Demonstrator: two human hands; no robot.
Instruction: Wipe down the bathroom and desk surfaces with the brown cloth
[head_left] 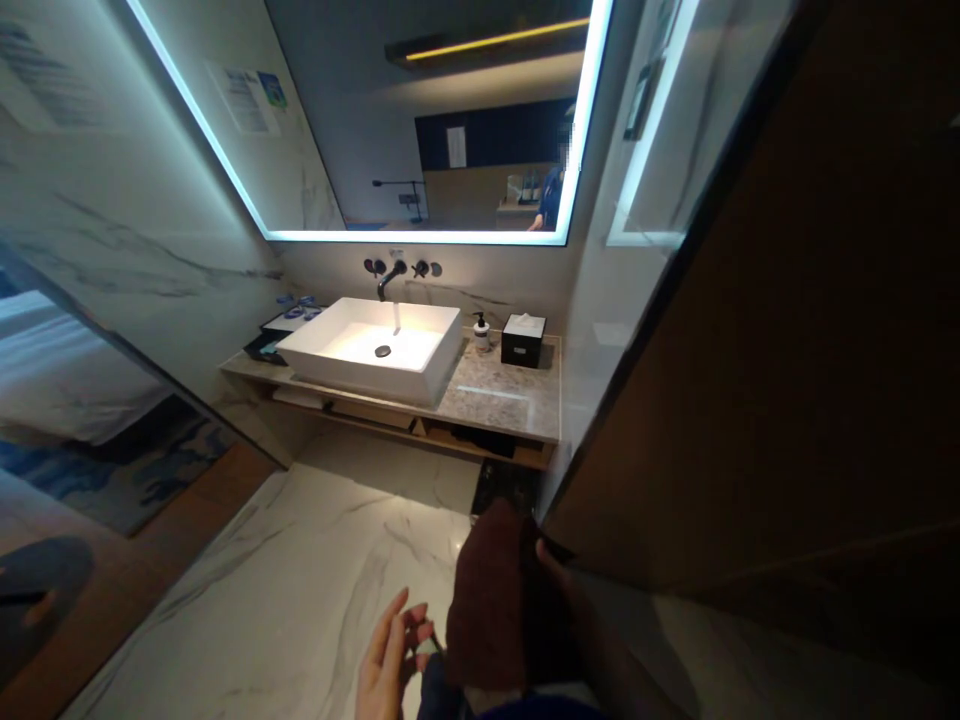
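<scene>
A dark reddish-brown cloth (487,600) hangs in front of my body at the bottom of the view, lit on its left side and in deep shadow on its right. My right hand (559,580) grips the cloth at its right edge; a thumb or finger shows there and the rest is lost in the dark. Left of the cloth, my left hand (394,645) is open, its fingers loosely bent and apart, with nothing visible in it.
Ahead, a stone counter (495,400) carries a white basin (442,365), a soap bottle (481,333) and a black tissue box (523,345). A lit mirror (360,130) hangs above. A dark door-like panel (787,350) stands close on the right. A dark bin-like object (499,485) sits below the counter.
</scene>
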